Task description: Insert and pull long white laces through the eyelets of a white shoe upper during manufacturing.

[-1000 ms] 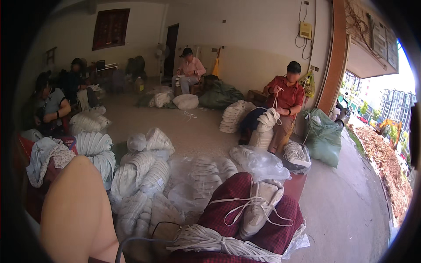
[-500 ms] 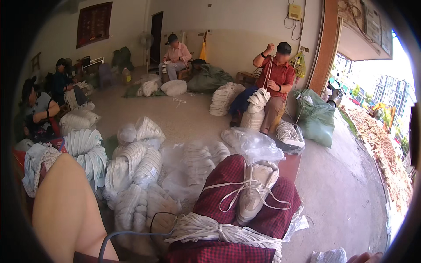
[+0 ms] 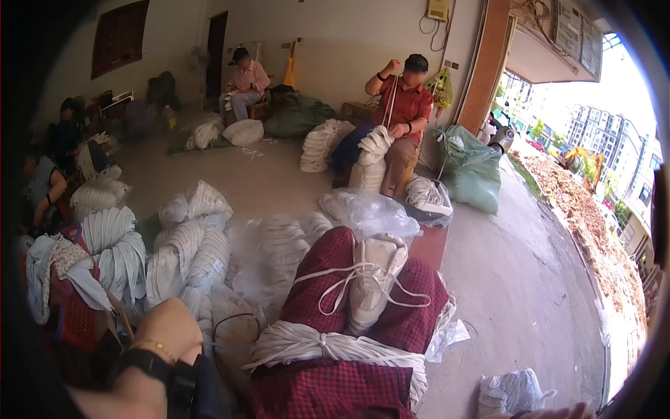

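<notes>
A white lace-up sneaker (image 3: pixel 375 283) stands between my knees, toe toward me, on my red-and-black checked clothing (image 3: pixel 328 391). Its white laces are threaded, with loose ends trailing to both sides over my legs. Across my lap lies a bundle of white shoelaces (image 3: pixel 324 347), tied at its middle. My left hand (image 3: pixel 171 322) is at the lower left, away from the sneaker, bent at a wrist wearing a gold bracelet and a black strap. Its fingers are hidden. Only a blurred sliver of my right hand (image 3: pixel 558 413) shows at the bottom edge, below a plastic-wrapped bundle (image 3: pixel 513 392).
Stacks of white shoe parts (image 3: pixel 178 255) and clear plastic (image 3: pixel 370 213) lie ahead and left. A crate draped with cloth (image 3: pixel 77 318) stands far left. Ahead, a person in red (image 3: pixel 405 105) pulls up laces beside a green sack (image 3: pixel 467 171). Other people sit farther back.
My view has shifted, so the scene sits further left. The large bent limb at left is gone; my left wrist and hand show lower down. The sneaker stays between my knees.
</notes>
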`<state>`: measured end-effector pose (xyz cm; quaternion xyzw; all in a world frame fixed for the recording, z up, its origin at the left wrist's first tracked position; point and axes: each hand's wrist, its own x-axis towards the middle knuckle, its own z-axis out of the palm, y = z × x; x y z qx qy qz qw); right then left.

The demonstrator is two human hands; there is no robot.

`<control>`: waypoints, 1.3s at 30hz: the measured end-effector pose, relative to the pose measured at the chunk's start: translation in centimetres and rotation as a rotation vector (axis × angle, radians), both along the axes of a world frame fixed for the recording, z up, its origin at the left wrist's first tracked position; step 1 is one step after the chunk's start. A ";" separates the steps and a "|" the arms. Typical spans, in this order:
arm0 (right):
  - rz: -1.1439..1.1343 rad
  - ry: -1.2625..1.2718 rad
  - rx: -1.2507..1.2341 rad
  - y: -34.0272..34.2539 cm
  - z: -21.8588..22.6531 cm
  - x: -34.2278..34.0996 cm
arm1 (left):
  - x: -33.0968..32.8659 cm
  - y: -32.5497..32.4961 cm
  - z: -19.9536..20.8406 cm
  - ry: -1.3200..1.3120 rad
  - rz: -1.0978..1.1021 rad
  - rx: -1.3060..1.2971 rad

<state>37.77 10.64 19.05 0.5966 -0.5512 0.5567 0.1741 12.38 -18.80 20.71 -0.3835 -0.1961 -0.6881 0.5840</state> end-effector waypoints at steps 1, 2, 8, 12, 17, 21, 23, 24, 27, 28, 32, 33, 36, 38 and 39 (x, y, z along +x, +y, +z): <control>-0.113 -0.165 0.023 0.6 0.4 -1.3 | 0.2 1.1 -0.3 -0.028 -0.043 -0.022; -0.209 -0.309 0.061 0.1 0.2 -3.0 | 1.9 1.0 -0.2 -0.033 -0.072 -0.027; -1.392 -0.441 0.368 2.7 -7.1 -13.4 | -9.7 9.7 -11.4 -0.309 -0.065 -1.287; -1.424 -0.505 0.427 5.1 -10.5 -19.2 | -13.8 12.9 -17.1 -0.365 0.107 -1.533; -1.330 -0.195 0.596 5.7 -14.8 -26.1 | -15.7 15.4 -20.8 -0.470 0.110 -1.530; -1.227 -0.197 0.666 5.5 -15.6 -28.1 | -16.0 15.6 -20.2 -0.405 0.159 -1.592; -1.197 -0.250 0.625 5.8 -15.0 -28.1 | -16.1 15.5 -20.3 -0.365 0.154 -1.580; -1.185 -0.415 0.517 6.2 -14.5 -27.9 | -16.1 15.5 -20.3 -0.317 0.147 -1.569; -1.031 -0.824 0.290 7.4 -13.6 -26.5 | -15.8 15.4 -20.9 -0.320 0.216 -1.585; -0.885 -1.061 0.170 7.6 -13.3 -26.0 | -15.7 15.6 -20.9 -0.306 0.221 -1.582; -0.610 -1.166 -0.325 8.3 -14.2 -25.4 | -16.1 15.9 -19.9 -0.303 0.136 -1.715; -0.623 -1.140 -0.415 8.4 -14.1 -25.2 | -16.1 15.8 -19.6 -0.439 -0.065 -1.720; -0.747 -1.046 -0.468 10.8 -14.7 -24.5 | -17.1 14.2 -20.2 -0.483 -0.170 -1.654; -0.779 -1.019 -0.713 14.5 -15.6 -23.7 | -18.9 11.7 -20.5 -0.597 -0.084 -1.671; -0.765 -0.945 -0.846 17.6 -16.4 -23.0 | -19.9 9.9 -19.9 -0.731 -0.041 -1.731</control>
